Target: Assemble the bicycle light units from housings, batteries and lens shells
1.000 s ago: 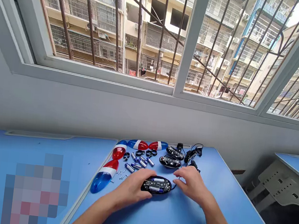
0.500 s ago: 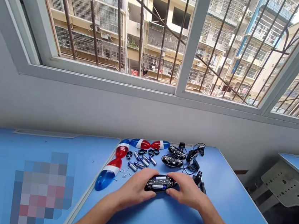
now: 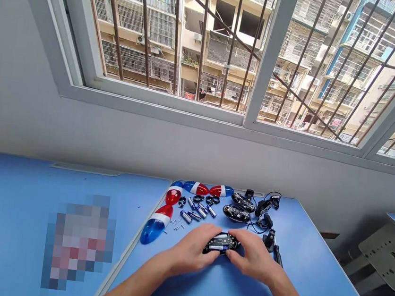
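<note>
Right hand (image 3: 255, 255) now joins left hand (image 3: 193, 247); both hands' fingers clamp battery-loaded black unit (image 3: 221, 241), likely steadying it.

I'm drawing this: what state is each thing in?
Black oval circuit-board unit: uncovered, held by left hand and right hand
Other black oval units: uncovered
Red-white-blue domed plastic covers: detached
Blue-silver cylindrical batteries: some fitted, others loose
Small silvery screws: loose
Black curved clips: loose
</note>
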Demonstrator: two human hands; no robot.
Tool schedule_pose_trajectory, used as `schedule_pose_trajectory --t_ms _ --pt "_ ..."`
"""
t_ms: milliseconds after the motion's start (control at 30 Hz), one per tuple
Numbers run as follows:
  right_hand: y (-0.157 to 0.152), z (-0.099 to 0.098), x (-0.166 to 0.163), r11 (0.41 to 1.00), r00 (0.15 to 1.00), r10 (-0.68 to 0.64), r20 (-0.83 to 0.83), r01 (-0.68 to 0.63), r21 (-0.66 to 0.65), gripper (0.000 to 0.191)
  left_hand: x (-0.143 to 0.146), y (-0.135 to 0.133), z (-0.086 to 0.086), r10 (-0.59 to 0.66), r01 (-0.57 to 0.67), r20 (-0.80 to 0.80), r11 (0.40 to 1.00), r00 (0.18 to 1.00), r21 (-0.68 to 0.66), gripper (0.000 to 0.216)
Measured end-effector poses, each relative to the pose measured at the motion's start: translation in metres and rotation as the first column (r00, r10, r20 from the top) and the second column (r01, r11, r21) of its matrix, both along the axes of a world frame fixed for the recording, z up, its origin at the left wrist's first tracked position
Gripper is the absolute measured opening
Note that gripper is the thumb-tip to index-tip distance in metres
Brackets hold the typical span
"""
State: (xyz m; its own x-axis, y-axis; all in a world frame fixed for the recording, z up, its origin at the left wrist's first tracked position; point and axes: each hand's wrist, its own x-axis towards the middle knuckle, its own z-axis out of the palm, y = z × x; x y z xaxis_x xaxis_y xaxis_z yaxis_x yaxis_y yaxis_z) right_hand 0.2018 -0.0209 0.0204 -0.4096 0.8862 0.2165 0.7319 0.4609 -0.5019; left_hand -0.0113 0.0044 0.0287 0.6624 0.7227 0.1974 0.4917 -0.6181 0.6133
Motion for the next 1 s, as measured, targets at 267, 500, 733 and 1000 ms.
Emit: schedule_pose_trajectory --t_ms 267,500,733,1000 --pt "-0.001 -0.004 -0.003 0.993 0.992 0.011 0.128 -0.026 0.119 0.039 0.005 -0.003 -0.008 0.030 -0.027 -0.025 0.994 0.999 0.105 0.029" --pt "-0.002 -0.004 -0.008 0.984 0.959 0.001 0.283 -0.051 0.171 0.036 0.006 0.001 -0.014 0.053 -0.051 -0.024 0.997 0.998 0.066 0.021" --pt "0.000 -0.019 -0.012 0.965 0.947 -0.062 0.314 -0.024 0.263 0.042 0.005 0.006 -0.018 0.059 -0.056 -0.043 0.997 0.997 0.056 0.023" --pt "0.008 -0.024 -0.011 0.986 0.988 0.006 -0.153 0.020 0.166 0.043 0.005 0.002 -0.010 0.137 -0.129 0.118 0.989 0.984 -0.069 0.025"
